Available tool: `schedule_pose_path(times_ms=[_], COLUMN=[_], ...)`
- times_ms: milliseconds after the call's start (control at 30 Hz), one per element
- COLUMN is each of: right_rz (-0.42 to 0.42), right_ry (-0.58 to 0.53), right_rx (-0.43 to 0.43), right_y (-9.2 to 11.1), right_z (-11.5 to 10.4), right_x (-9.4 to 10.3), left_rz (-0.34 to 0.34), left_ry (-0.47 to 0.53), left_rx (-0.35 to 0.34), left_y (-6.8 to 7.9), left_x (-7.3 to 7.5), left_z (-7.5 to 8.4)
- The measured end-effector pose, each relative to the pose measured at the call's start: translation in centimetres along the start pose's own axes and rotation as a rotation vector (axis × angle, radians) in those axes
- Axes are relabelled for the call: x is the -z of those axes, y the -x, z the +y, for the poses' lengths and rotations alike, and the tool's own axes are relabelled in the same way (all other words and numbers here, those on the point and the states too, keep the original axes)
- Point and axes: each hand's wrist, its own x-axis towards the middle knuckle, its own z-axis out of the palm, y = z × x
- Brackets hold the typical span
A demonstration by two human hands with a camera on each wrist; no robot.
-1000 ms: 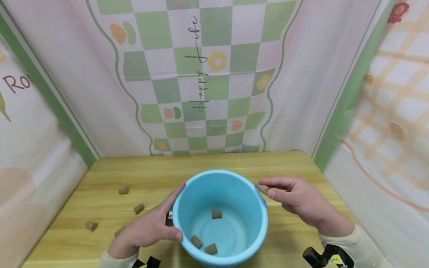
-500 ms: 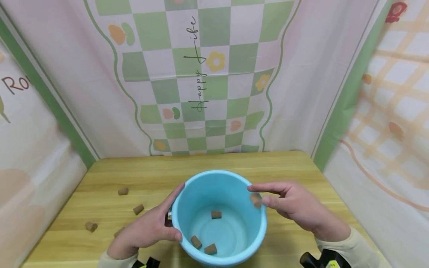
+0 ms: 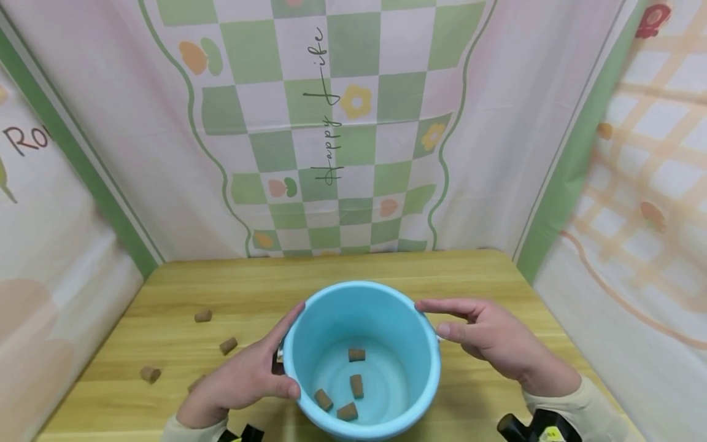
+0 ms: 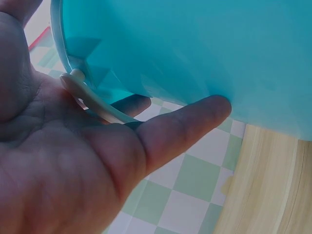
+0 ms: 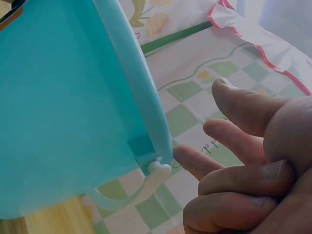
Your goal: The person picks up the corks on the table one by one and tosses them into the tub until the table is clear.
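Note:
A light blue bucket (image 3: 425, 393) stands at the table's front, with several brown corks lying on its bottom; one cork (image 3: 356, 386) lies near the middle. My left hand (image 3: 248, 374) rests against the bucket's left side, its straight fingers touching the outer wall in the left wrist view. Just off the right rim is my right hand (image 3: 494, 337), holding nothing. Its index finger and thumb are extended apart, and in the right wrist view the other fingers are partly curled. The bucket's white handle (image 5: 151, 183) hangs beside the rim there.
Several more corks lie on the wooden table (image 3: 265, 279) to the left, among them a cork (image 3: 203, 315) near the back and a cork (image 3: 150, 374) further out. Another cork (image 3: 196, 383) is partly hidden by my left forearm. Printed cloth (image 3: 356, 147) encloses the table.
My right hand held a cork at the right rim, let it go, and the cork dropped to the bucket's bottom. The right hand has drawn back slightly. My left hand has stayed in place.

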Motion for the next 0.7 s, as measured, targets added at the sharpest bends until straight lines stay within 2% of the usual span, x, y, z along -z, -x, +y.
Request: schedule_pose_path(times_ms=[267, 500, 700], right_rz=[-0.025, -0.001, -0.006], right_ry=[-0.067, -0.094, -0.162], right_rx=[0.022, 0.014, 0.005], right_y=[-0.1, -0.2, -0.4], right_z=[0.1, 0.5, 1.2], right_x=[0.4, 0.7, 1.3], left_rz=[-0.001, -0.021, -0.02], left_ry=[0.013, 0.064, 0.055], left_rx=[-0.004, -0.017, -0.017], left_y=[0.0, 0.0, 0.0], left_x=[0.0, 0.0, 0.0], left_z=[0.0, 0.1, 0.1])
